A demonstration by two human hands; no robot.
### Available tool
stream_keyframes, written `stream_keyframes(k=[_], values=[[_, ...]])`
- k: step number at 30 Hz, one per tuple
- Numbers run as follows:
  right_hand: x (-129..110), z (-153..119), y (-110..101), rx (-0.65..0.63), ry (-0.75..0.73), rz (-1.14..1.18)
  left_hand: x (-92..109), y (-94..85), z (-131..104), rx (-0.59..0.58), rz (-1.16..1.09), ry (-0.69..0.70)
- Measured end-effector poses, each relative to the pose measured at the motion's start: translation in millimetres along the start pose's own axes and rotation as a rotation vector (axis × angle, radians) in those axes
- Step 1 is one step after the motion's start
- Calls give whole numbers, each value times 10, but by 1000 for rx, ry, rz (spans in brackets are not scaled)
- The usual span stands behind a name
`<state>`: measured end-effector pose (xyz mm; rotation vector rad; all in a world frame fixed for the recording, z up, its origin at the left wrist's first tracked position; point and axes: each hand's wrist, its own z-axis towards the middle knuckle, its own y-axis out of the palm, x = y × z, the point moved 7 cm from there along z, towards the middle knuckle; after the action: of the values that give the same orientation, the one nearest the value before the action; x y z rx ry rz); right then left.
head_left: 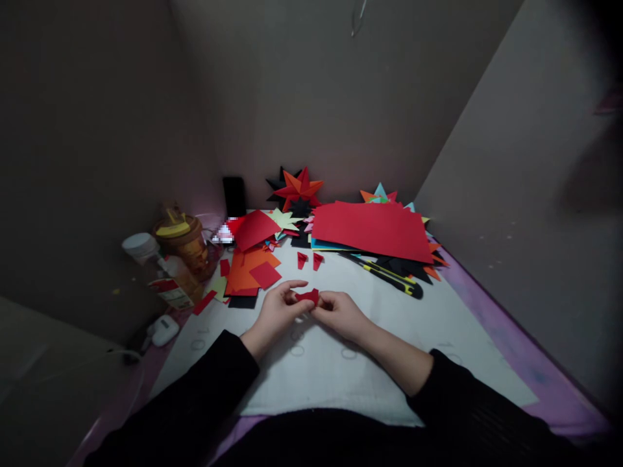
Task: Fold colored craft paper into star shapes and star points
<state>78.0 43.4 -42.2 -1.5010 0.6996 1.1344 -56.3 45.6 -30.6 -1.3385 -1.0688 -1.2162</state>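
Observation:
A small folded piece of red paper (308, 298) is held between both hands above the white mat (370, 383). My left hand (281, 308) pinches its left side between thumb and fingers. On the other side, my right hand (341, 314) grips the right edge with closed fingers. Just beyond my hands lie two small folded red paper pieces, a left one (302, 261) and a right one (318, 261). A loose red paper square (265, 275) rests to the left of them.
Red sheets (370, 227) top a paper stack at the back right, with a yellow-and-black utility knife (399, 280) before it. Folded paper stars (298, 188) stand by the wall. Leftward are orange paper (243, 269), a bottle (170, 279), a brown cup (187, 243) and an earbud case (164, 331).

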Motion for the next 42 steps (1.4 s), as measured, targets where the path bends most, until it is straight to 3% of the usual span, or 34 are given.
stream_keyframes(k=[9, 16, 23, 26, 30, 35, 39, 42], values=[[-74, 11, 32, 45, -40, 33, -82, 27, 0, 31, -222, -30], [-35, 5, 22, 48, -9, 175, -16, -330, 90, 318, -226, 24], [-106, -3, 11, 52, -80, 102, -100, 0, 13, 62, -221, -43], [-108, -9, 8, 51, -45, 81, -111, -9, 7, 84, -269, -51], [-65, -11, 18, 20, 32, 145, -117, -159, 59, 205, -288, -67], [-44, -13, -2, 21, 50, 172, -87, -283, 98, 301, -319, 7], [-36, 2, -13, 36, 23, 140, -50, -210, 91, 229, -291, 57], [-62, 5, 12, 7, -30, 57, -16, -60, 72, 62, -262, 65]])
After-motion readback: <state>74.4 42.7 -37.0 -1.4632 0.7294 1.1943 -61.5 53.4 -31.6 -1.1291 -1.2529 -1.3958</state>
